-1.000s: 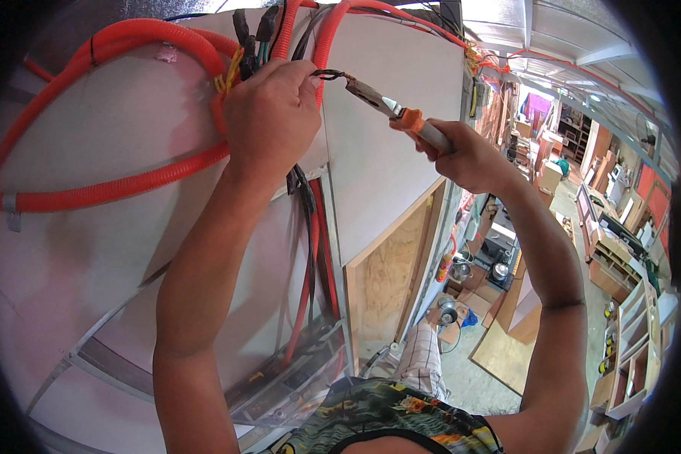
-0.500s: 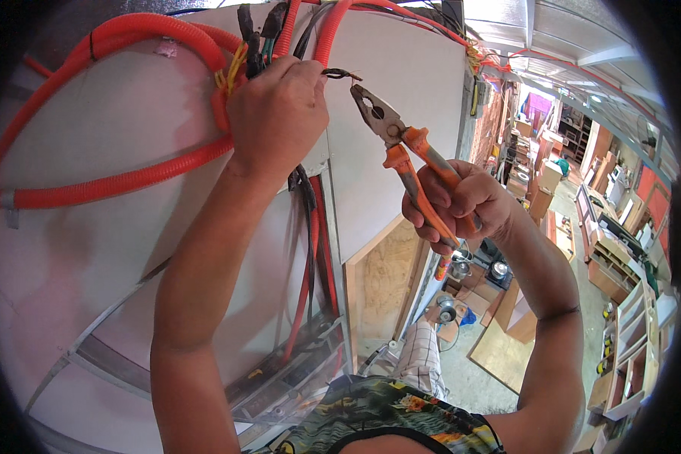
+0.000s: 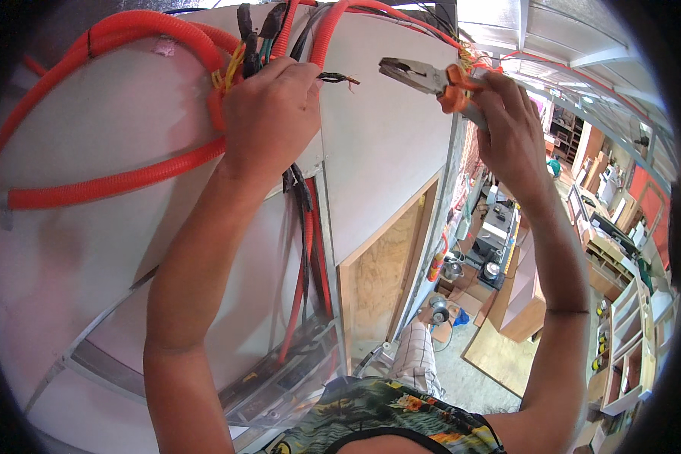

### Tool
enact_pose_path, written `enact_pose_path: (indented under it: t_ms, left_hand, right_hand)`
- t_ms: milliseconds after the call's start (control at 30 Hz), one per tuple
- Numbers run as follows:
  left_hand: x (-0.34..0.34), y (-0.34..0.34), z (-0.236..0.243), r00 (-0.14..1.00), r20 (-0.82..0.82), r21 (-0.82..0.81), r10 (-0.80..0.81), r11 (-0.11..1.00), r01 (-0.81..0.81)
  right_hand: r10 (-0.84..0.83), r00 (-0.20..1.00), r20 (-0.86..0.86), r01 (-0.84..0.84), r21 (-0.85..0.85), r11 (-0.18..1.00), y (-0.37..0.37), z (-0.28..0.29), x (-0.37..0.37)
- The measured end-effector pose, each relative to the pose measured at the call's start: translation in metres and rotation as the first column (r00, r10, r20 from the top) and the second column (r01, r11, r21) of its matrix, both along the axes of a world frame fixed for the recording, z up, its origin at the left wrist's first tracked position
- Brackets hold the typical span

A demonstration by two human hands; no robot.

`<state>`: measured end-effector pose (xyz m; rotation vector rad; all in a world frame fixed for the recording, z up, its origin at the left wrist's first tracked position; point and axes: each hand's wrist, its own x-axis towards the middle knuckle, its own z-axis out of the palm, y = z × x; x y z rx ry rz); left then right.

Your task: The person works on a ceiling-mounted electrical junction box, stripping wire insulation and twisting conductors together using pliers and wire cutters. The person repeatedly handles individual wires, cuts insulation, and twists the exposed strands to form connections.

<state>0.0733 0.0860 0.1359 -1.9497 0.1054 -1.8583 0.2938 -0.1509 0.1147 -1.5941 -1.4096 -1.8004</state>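
Note:
My left hand [image 3: 271, 121] is closed round a bundle of black wires [image 3: 333, 76] high on the white wall panel. The twisted ends stick out to the right of my fingers, with bare copper strands [image 3: 352, 82] at the tip. My right hand [image 3: 511, 129] grips combination pliers [image 3: 424, 76] by their orange and grey handles. The jaws point left toward the wire tip, a short gap away from it, and look nearly closed with nothing between them. Just above my left hand, black taped cable ends [image 3: 246, 38] and yellow wires [image 3: 233, 69] come together.
Orange corrugated conduit [image 3: 113, 181] loops across the panel on the left. More black and red cables [image 3: 310, 242] hang below my left hand. A plywood piece in a wooden frame [image 3: 382, 272] stands lower down. Far below on the right are wooden cabinets [image 3: 628, 340] and a cluttered floor.
My right hand has moved up and turned, so the pliers now lie closer to level and farther right of the wire tip. My left hand has barely shifted.

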Motion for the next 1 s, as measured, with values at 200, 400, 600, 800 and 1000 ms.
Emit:
enact_pose_path:
  t_ms: [200, 400, 600, 800, 1000]
  left_hand:
    - [-0.003, 0.000, -0.001, 0.999, -0.033, -0.030, 0.008, 0.999, -0.009]
    - [-0.005, -0.003, -0.001, 0.995, -0.094, -0.068, 0.038, 0.997, -0.044]
    - [-0.008, -0.005, 0.000, 0.993, -0.107, -0.040, 0.051, 0.998, -0.056]
    - [-0.007, -0.002, -0.001, 0.995, -0.097, -0.036, 0.001, 0.999, -0.005]
    - [-0.005, 0.003, 0.000, 0.993, -0.045, -0.040, -0.112, 0.993, 0.110]
  right_hand:
    - [-0.061, 0.993, 0.100, 0.069, -0.076, 0.995, 0.005, 0.019, -0.001]
    - [-0.063, 0.990, 0.122, 0.075, -0.097, 0.992, 0.007, 0.021, -0.003]
    - [-0.059, 0.989, 0.136, 0.075, -0.111, 0.991, 0.008, 0.023, -0.001]
    - [0.067, 0.997, 0.044, -0.056, -0.208, 0.976, 0.013, 0.031, 0.002]
    - [0.169, 0.904, -0.393, -0.347, -0.442, 0.827, 0.028, 0.046, 0.013]
